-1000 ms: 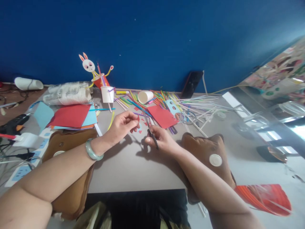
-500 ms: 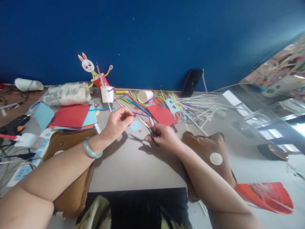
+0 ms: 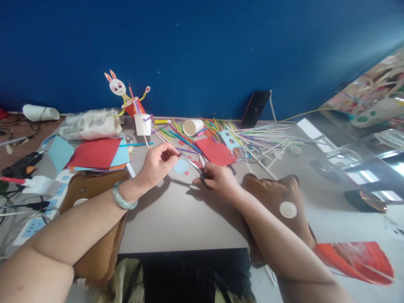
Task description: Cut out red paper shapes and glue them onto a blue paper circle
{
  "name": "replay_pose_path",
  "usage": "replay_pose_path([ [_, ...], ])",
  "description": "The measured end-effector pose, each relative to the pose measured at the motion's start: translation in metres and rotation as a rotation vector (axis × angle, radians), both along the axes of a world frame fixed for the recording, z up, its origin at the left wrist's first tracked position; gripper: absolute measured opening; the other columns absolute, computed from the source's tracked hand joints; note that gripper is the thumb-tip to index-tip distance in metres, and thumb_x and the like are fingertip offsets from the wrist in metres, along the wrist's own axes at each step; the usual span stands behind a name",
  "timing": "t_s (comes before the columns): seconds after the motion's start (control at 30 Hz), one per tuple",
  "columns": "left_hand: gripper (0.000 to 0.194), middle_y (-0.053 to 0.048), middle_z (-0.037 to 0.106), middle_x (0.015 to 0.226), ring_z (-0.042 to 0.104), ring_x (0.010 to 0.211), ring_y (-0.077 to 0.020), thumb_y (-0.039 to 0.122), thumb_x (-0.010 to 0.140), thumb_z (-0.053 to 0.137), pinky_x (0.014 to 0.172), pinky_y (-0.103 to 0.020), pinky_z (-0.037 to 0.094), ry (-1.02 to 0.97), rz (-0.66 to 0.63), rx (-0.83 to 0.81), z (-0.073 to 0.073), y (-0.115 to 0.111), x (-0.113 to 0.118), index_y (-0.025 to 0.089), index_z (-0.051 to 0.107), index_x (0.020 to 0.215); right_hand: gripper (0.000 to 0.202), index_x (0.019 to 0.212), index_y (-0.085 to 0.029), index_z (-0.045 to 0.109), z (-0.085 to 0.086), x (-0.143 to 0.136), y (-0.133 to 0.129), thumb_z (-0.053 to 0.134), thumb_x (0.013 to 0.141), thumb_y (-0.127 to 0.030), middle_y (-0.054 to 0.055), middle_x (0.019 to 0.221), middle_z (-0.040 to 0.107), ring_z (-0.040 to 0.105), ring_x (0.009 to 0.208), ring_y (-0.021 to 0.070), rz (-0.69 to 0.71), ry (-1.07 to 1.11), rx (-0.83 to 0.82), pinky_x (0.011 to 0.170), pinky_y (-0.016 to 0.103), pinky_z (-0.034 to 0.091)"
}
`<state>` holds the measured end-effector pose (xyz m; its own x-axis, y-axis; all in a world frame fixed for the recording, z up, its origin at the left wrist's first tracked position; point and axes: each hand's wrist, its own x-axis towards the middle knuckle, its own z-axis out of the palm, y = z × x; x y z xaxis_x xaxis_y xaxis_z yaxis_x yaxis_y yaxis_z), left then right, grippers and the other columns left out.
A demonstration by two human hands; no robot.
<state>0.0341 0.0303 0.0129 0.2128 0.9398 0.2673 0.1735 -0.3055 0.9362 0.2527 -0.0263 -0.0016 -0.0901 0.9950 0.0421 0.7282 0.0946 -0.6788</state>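
i had the left hand (image 3: 160,163) pinched on a small red paper scrap (image 3: 179,155), the right hand (image 3: 221,179) closed around black-handled metal scissors (image 3: 201,171).

A single camera, worn on the person's head, looks forward and steeply down across the desk (image 3: 186,227). Clothes (image 3: 195,277) lie at the near edge; the blue wall (image 3: 202,54) closes the far side, its foot running roughly level. The left forearm (image 3: 59,244) and right forearm (image 3: 277,240) loom close; the left hand (image 3: 160,164) and right hand (image 3: 219,179) come mid-view. The view is wide, stretched toward the right
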Motion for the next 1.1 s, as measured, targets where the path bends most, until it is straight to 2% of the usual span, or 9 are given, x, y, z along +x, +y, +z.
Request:
replay_pose_path([
  [0.5,0.003,0.001,0.064,0.069,0.058,0.064,-0.0117,0.017,0.07,0.062,0.06,-0.023,0.045,-0.026,-0.015,-0.001,0.002,-0.002,0.0,0.019,0.063,0.073,0.05,0.06,-0.022,0.04,-0.004,0.001,0.001,0.076,0.069,-0.056,-0.005,0.052,0.045,0.034,0.053,0.0103,-0.008,0.09,-0.017,0.049,0.025,0.025],
  [0.63,0.002,0.001,0.064,0.069,0.058,0.063,-0.0111,0.018,0.07,0.064,0.06,-0.023,0.046,-0.06,-0.019,-0.039,0.003,-0.002,0.001,0.018,0.062,0.072,0.05,0.062,-0.022,0.04,-0.003,-0.003,0.0,0.076,0.069,-0.058,-0.005,0.051,0.047,0.038,0.051,0.0102,-0.045,0.312,-0.065,0.049,0.025,0.029],
  [0.77,0.006,0.001,0.065,0.069,0.058,0.06,-0.0109,0.022,0.072,0.066,0.059,-0.023,0.048,-0.091,-0.061,-0.129,0.004,-0.005,0.003,0.018,0.062,0.074,0.048,0.071,-0.023,0.046,0.002,-0.01,-0.002,0.079,0.066,-0.056,-0.002,0.057,0.059,0.05,0.052,0.0134,-0.082,0.581,-0.119,0.052,0.027,0.039],
  [0.83,0.007,0.001,0.065,0.067,0.058,0.058,-0.0105,0.022,0.073,0.067,0.057,-0.022,0.047,-0.052,-0.076,-0.12,0.003,-0.007,0.003,0.018,0.062,0.073,0.044,0.075,-0.022,0.051,0.004,-0.013,-0.004,0.083,0.064,-0.051,0.001,0.067,0.066,0.053,0.057,0.0143,-0.107,0.592,-0.049,0.056,0.028,0.042],
  [0.97,0.002,0.001,0.067,0.068,0.057,0.058,-0.0105,0.02,0.074,0.066,0.056,-0.022,0.044,0.132,-0.141,0.009,-0.006,-0.011,0.004,0.019,0.065,0.074,0.035,0.084,-0.021,0.06,0.003,-0.015,-0.008,0.08,0.07,-0.046,0.005,0.082,0.071,0.054,0.065,0.0156,-0.123,0.528,0.123,0.059,0.03,0.042],
  [1.1,0.002,0.001,0.067,0.067,0.058,0.059,-0.0118,0.019,0.073,0.065,0.056,-0.022,0.043,0.273,-0.231,0.043,-0.014,-0.015,0.005,0.019,0.067,0.073,0.033,0.085,-0.022,0.062,0.002,-0.016,-0.011,0.079,0.072,-0.047,0.006,0.084,0.07,0.052,0.065,0.0158,-0.111,0.502,0.155,0.058,0.03,0.039],
])
